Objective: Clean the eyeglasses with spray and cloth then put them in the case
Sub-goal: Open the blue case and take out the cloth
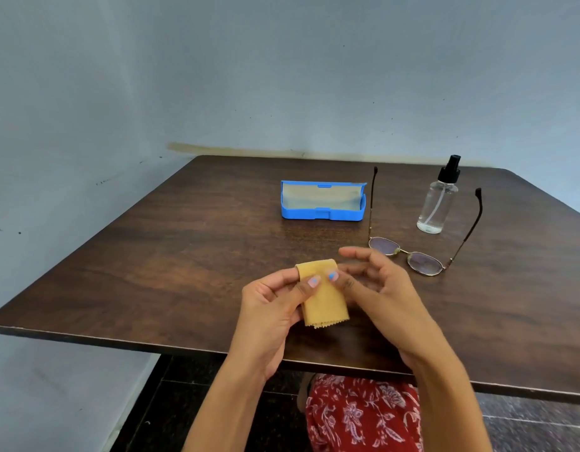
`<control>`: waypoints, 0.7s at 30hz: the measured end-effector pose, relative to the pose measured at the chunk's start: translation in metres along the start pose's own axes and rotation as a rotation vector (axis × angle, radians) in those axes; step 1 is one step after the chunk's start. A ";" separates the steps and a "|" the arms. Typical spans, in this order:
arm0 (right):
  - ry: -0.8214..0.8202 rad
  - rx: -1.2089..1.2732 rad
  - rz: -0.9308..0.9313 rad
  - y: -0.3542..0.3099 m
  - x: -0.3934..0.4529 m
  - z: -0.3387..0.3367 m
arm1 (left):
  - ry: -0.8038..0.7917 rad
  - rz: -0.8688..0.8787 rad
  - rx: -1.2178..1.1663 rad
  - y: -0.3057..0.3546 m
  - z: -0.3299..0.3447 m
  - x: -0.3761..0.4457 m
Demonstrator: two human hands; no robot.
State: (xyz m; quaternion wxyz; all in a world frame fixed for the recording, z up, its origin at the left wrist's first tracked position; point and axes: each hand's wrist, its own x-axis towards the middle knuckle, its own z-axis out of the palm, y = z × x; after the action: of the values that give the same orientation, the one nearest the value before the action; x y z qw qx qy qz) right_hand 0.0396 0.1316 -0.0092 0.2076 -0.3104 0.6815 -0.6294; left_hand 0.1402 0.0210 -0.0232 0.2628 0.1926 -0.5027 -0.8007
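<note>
A folded yellow cloth hangs above the near middle of the table. My left hand pinches its top left edge between thumb and fingers. My right hand pinches the top right edge with its thumb, its other fingers spread loosely. The eyeglasses lie lens-down on the table just right of my right hand, their temples unfolded and sticking up. A clear spray bottle with a black nozzle stands behind them. The blue case sits open at the middle back, and nothing shows inside it.
The dark wooden table stands against a pale blue wall. Its near edge runs under my forearms, and red patterned fabric shows on my lap below it.
</note>
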 end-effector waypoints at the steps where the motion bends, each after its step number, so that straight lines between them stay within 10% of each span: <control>1: -0.097 0.043 0.059 -0.002 -0.002 -0.003 | -0.003 0.001 -0.003 0.000 0.000 0.000; 21: -0.117 0.175 0.022 0.001 -0.004 -0.009 | -0.009 0.008 0.046 0.003 0.003 -0.001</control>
State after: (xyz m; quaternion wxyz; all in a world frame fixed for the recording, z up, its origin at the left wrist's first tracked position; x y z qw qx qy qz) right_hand 0.0364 0.1412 -0.0100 0.2800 -0.3198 0.6140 -0.6651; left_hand 0.1400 0.0221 -0.0192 0.2594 0.1931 -0.5230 -0.7886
